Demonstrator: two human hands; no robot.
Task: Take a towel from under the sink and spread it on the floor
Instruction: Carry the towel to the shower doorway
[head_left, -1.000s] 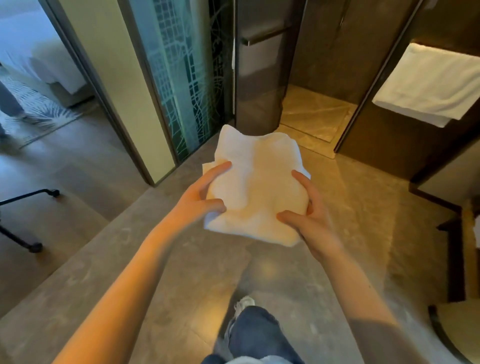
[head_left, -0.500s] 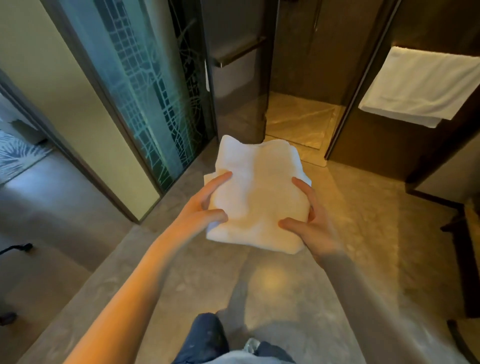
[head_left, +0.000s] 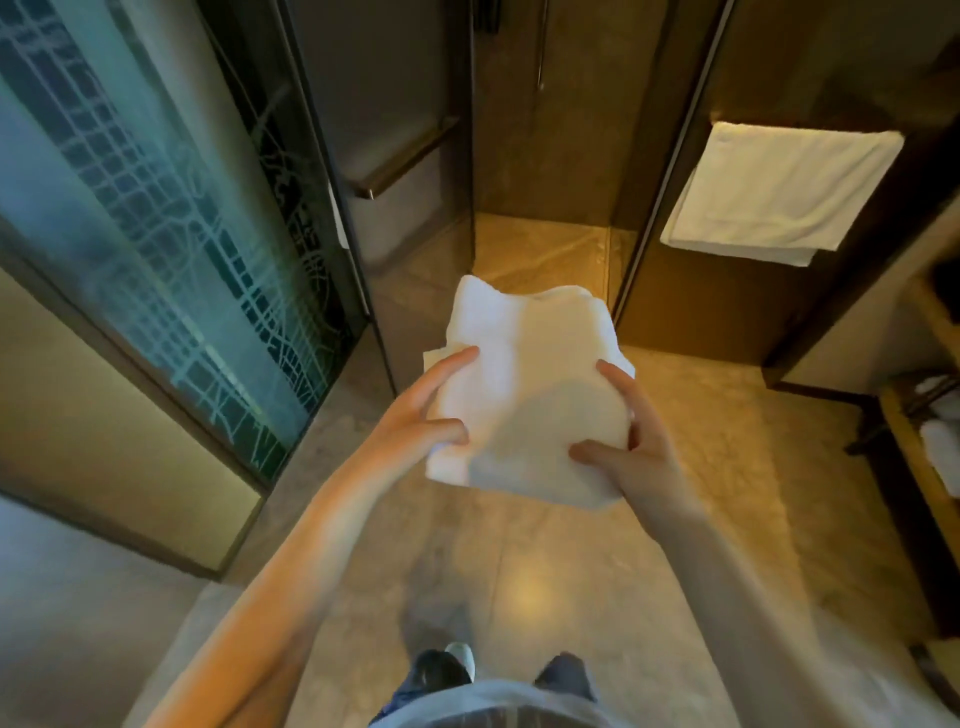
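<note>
A folded white towel (head_left: 524, 384) is held out in front of me, well above the stone floor (head_left: 649, 545). My left hand (head_left: 415, 421) grips its left edge, thumb on top and fingers underneath. On the right edge my right hand (head_left: 628, 441) holds it the same way. The towel is still folded in a thick square, its far corners drooping a little toward the shower entrance.
An open shower stall (head_left: 540, 244) lies straight ahead, with a dark glass door and handle bar (head_left: 405, 161) to its left. A patterned glass panel (head_left: 171, 244) stands at left. Another white towel (head_left: 779, 192) hangs on the right wall. Wooden shelving (head_left: 930, 441) fills the right edge.
The view has turned right and moved forward toward the shower; the bedroom doorway slid out of sight. Both hands keep the same grip on the folded towel.
</note>
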